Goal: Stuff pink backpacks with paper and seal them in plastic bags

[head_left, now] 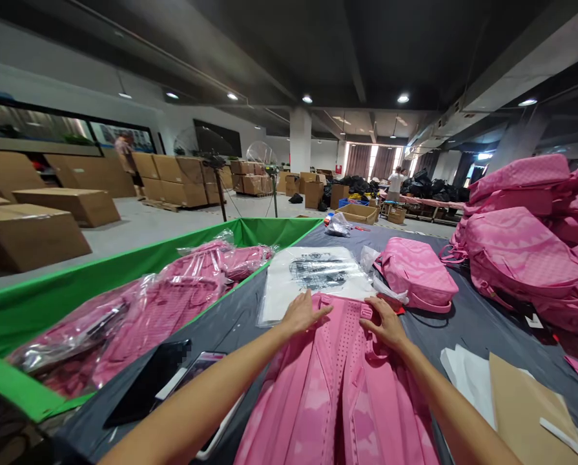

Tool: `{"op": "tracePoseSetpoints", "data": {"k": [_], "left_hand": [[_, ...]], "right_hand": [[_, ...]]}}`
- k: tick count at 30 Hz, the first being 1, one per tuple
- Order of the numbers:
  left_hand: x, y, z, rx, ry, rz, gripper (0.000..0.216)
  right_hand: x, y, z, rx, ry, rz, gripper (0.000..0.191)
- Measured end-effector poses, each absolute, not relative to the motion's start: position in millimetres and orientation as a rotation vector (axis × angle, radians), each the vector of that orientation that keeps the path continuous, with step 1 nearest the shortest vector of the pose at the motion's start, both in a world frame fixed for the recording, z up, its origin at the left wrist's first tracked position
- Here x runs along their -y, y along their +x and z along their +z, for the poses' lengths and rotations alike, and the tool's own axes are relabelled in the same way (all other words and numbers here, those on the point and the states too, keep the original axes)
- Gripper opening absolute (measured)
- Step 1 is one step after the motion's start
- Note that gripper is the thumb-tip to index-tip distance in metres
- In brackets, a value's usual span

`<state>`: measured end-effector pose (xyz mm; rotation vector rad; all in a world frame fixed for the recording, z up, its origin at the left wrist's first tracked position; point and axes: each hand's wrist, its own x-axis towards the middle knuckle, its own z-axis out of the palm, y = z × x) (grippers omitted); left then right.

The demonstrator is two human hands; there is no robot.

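A pink backpack (334, 368) lies in front of me, its straps and perforated back panel facing up. My left hand (302, 312) grips its far left corner, thumb stretched over the top and fingers mostly hidden behind the edge. At the far right corner, beside a small strap buckle, my right hand (385, 323) holds the same backpack with its thumb and fingers curled round. Just beyond the hands, a stack of clear plastic bags with black print (279, 284) lies flat on the dark table cover (240, 323).
Left of the table, a green-sided bin (124, 258) holds plastic-wrapped pink bags. A small pink backpack (417, 271) and a tall pile of pink backpacks (521, 252) occupy the right. Phones (192, 374), brown paper (526, 407) and white sheets lie nearby. Two people stand far off.
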<state>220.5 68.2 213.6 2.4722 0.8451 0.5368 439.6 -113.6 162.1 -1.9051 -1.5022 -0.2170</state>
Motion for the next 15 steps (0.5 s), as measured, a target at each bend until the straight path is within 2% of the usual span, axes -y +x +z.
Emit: {"op": "tracePoseSetpoints", "data": {"k": [6,10,15], "left_hand": [[-77,256,183,-0.626,2.547,0.541,0.076],[-84,253,187,-0.418,2.596,0.544,0.068],[-64,237,178,-0.292,2.602,0.661,0.06]], "right_hand": [[132,435,159,1.407,-1.745,-0.206,0.04],[141,416,162,1.366,-1.736,-0.235,0.032],[157,391,155,1.401,-1.849,-0.403,0.033]]}}
